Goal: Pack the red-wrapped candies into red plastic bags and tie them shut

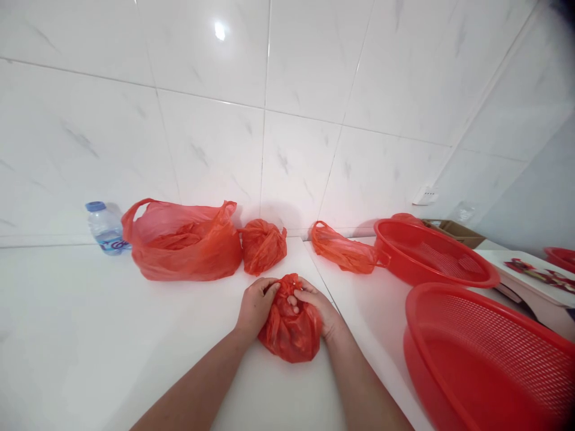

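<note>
A small, filled red plastic bag (294, 338) rests on the white table in front of me, its top gathered and twisted. My left hand (259, 305) pinches the gathered top from the left side. On the other side my right hand (317, 305) grips the bag's neck, with some fingertips showing through the middle of the bunched plastic. What lies inside the bag cannot be made out through the film. Just behind it, a second small red bag (264, 246), bunched up, stands near the wall.
Against the tiled wall are a large red bag (188, 254), a water bottle (106, 230) and a flatter red bag (344, 250). Two red plastic baskets, the rear one (433, 254) and the nearer one (476, 365), occupy the right. A cardboard box (462, 233) sits behind.
</note>
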`<move>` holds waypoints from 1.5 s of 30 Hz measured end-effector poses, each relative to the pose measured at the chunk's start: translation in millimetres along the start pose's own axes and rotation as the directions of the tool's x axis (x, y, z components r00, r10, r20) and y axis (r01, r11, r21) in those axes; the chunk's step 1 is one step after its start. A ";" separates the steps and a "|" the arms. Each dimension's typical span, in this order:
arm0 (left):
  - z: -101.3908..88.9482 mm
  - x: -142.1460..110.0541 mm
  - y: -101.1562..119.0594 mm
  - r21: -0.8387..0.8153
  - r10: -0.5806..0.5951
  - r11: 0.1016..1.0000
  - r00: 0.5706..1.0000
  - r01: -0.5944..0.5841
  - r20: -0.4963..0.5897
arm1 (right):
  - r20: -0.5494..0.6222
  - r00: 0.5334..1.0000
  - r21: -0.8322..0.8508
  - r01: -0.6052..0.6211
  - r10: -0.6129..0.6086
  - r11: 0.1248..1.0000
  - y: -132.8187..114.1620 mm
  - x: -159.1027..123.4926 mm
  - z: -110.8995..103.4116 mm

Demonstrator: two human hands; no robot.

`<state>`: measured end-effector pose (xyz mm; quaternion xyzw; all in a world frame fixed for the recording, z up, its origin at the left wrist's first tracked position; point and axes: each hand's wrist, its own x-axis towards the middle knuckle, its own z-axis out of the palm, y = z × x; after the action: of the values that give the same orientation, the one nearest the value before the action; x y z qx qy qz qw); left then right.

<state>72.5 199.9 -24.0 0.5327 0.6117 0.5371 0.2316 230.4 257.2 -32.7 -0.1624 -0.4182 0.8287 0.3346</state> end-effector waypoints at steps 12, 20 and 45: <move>0.0 -3.1 4.2 0.074 0.027 0.997 0.995 -0.034 0.093 | -0.104 0.994 0.030 0.045 -0.042 0.999 -1.8 1.3 -0.4; 2.0 -2.5 0.6 0.177 0.190 0.969 0.978 -0.174 -0.080 | -0.251 0.959 -0.388 0.022 -0.129 0.921 -0.6 5.8 5.7; 2.3 -10.4 8.2 0.211 0.312 0.927 0.950 -0.310 0.027 | -0.377 0.908 -0.145 0.135 -0.181 0.980 -6.2 7.6 -7.5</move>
<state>81.1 190.3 -20.3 0.6424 0.5744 0.5004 0.0831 231.6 269.4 -32.2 -0.3081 -0.4026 0.7246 0.4669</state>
